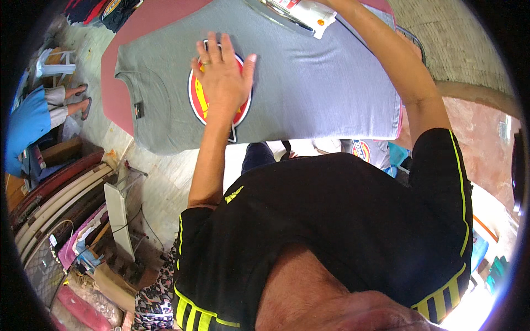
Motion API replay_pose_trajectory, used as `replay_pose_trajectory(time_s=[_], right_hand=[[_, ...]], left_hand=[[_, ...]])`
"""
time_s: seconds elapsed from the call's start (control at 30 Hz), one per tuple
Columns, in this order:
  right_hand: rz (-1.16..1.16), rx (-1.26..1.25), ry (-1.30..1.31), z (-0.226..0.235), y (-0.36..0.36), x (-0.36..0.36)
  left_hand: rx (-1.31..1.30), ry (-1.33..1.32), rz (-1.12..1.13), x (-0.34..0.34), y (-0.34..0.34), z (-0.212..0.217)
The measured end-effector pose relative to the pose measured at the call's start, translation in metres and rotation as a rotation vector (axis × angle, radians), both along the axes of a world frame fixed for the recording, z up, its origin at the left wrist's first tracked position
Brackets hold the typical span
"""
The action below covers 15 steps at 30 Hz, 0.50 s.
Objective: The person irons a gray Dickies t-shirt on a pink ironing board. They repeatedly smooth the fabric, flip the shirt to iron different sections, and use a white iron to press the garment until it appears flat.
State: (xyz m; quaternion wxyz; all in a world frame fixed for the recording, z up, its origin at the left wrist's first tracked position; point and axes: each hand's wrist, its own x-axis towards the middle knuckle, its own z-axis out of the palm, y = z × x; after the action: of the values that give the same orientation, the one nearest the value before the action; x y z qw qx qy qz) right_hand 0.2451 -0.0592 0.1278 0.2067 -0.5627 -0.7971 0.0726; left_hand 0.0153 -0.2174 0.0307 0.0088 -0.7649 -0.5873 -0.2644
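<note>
A grey T-shirt (309, 99) lies spread out over a maroon padded board (117, 99), its neck opening toward the left. My left hand (223, 80) rests flat on the round red, white and yellow print (196, 96) on the shirt, fingers stretched and apart. At the top edge my right hand (332, 3) is on a white iron (317, 17) with a shiny metal base, over the far part of the shirt. The view cuts off most of that hand and its fingers. A dark cord runs from the iron beside my right forearm.
Folded dark and red clothes (113, 14) lie beyond the far left of the board. A person in blue (30, 118) is at the left, near a white plastic stool (55, 63). Stacked boards (66, 198) and a white panel (118, 220) stand at the lower left.
</note>
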Motion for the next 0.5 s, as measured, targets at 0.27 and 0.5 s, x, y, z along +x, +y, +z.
replay_pose_trajectory(time_s=[0.27, 0.5], right_hand=[[0.226, 0.089, 0.239, -0.013, -0.114, 0.032], [0.257, -0.284, -0.075, 0.002, -0.246, 0.059]], left_hand=[[0.067, 0.09, 0.028, 0.006, -0.013, -0.032], [0.07, 0.116, 0.047, 0.01, -0.012, -0.034]])
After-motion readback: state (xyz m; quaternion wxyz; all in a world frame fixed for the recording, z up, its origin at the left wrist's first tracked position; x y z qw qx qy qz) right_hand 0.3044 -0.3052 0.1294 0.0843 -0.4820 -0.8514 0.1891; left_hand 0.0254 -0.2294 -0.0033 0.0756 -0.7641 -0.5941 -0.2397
